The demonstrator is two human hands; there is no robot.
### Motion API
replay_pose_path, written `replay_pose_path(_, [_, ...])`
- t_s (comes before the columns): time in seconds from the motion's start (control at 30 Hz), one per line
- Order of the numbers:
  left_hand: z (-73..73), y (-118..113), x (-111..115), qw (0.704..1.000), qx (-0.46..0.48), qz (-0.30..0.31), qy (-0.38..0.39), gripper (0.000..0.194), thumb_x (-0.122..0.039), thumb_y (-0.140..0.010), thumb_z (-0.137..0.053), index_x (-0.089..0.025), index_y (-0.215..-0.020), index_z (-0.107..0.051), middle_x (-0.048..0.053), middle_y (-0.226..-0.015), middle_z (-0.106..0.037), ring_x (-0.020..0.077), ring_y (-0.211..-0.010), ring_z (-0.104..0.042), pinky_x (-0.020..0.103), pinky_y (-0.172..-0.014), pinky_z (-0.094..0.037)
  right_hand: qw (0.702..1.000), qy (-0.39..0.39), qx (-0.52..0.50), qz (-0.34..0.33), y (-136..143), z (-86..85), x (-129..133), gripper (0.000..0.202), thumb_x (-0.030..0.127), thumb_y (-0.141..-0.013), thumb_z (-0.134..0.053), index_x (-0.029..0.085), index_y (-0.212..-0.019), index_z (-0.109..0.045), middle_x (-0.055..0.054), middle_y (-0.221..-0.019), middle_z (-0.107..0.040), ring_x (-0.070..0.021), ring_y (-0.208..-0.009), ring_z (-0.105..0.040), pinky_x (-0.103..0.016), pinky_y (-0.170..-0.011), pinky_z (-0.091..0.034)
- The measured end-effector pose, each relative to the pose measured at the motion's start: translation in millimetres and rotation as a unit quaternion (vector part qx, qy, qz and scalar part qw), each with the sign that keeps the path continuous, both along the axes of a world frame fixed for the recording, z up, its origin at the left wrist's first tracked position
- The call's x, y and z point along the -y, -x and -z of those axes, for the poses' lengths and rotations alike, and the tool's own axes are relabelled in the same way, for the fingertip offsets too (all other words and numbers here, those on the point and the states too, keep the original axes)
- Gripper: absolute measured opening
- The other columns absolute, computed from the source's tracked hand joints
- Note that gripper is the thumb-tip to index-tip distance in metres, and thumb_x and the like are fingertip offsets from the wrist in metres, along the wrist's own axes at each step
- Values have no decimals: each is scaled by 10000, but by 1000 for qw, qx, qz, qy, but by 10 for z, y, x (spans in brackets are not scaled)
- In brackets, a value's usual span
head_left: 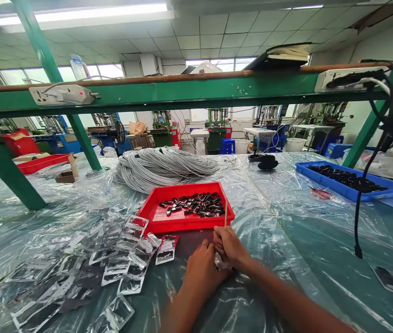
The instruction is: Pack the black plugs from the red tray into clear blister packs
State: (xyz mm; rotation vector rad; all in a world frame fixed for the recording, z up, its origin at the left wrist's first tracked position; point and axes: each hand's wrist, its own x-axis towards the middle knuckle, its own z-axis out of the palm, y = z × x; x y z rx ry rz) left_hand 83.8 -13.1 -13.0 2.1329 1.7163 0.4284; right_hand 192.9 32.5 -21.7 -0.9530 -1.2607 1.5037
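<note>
My left hand (203, 266) lies low over the table in front of the red tray (161, 225), its fingers curled around something I cannot make out. My right hand (229, 245) touches it from the right, fingers closed on a thin pale stick (226, 213) that stands upright before the tray's right corner. Below the right hand shows a crumpled whitish, shiny thing (221, 262), partly covered by both hands. Small black, shiny parts (203, 204) lie heaped in the red tray. To the left, many flat silver-edged clear packets (130, 263) are spread in a loose pile.
Behind the red tray lies a large coil of grey cable (161, 169). A blue tray (387, 192) of black parts stands at the right, with a black cable (357, 222) hanging before it. A green shelf beam (182, 95) crosses above the plastic-covered table (307, 259).
</note>
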Motion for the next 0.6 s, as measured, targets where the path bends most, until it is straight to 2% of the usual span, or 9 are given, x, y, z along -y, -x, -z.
replay_pose_path(0.13, [-18, -19, 32, 1000, -2, -16, 2, 531, -404, -709, -670, -194, -1193, -603, 159, -1255, -589, 343, -1155, -572, 418, -908, -474, 994, 77, -15, -73, -72, -86, 28, 369, 325, -807, -482, 225, -471, -365, 89, -355, -245, -65, -305, -155, -220, -327, -107])
replay_pose_path(0.2, [-63, -1, 49, 1000, -18, -13, 13, 544, -399, -703, -688, -168, -1189, -603, 177, -1271, -583, 351, -1176, -560, 433, -930, -469, 992, 91, -39, -84, -95, -95, -2, 357, 325, -789, -497, 226, -470, -371, 88, -359, -253, -64, -303, -155, -220, -322, -98])
replay_pose_path(0.27, [-115, 27, 66, 999, -48, -7, 24, 556, -395, -698, -704, -114, -1167, -610, 217, -1290, -568, 372, -1207, -532, 461, -960, -453, 992, 81, -81, -61, -116, -76, -58, 387, 386, -787, -498, 229, -471, -338, 94, -376, -230, -61, -317, -141, -218, -331, -95])
replay_pose_path(0.37, [-145, 57, 77, 996, -83, -7, 17, 627, -463, -688, -715, -59, -1156, -612, 264, -1317, -537, 417, -1241, -481, 519, -987, -423, 988, 36, -152, 14, -140, -18, -145, 469, 503, -785, -491, 223, -489, -259, 105, -408, -177, -54, -354, -105, -212, -362, -106])
replay_pose_path(0.47, [-82, 44, 53, 998, -63, 9, -8, 697, -534, -705, -691, -73, -1215, -580, 241, -1357, -514, 409, -1286, -437, 526, -1040, -378, 981, 7, -186, 56, -131, 41, -190, 506, 535, -755, -538, 217, -499, -239, 105, -416, -182, -51, -359, -108, -222, -374, -110])
replay_pose_path(0.6, [28, 1, -3, 999, -37, 27, -10, 539, -453, -776, -631, -104, -1185, -592, 191, -1341, -542, 355, -1311, -430, 460, -1094, -339, 979, -14, -193, 57, -71, 82, -195, 534, 561, -747, -583, 215, -483, -272, 101, -415, -202, -47, -355, -139, -229, -380, -111])
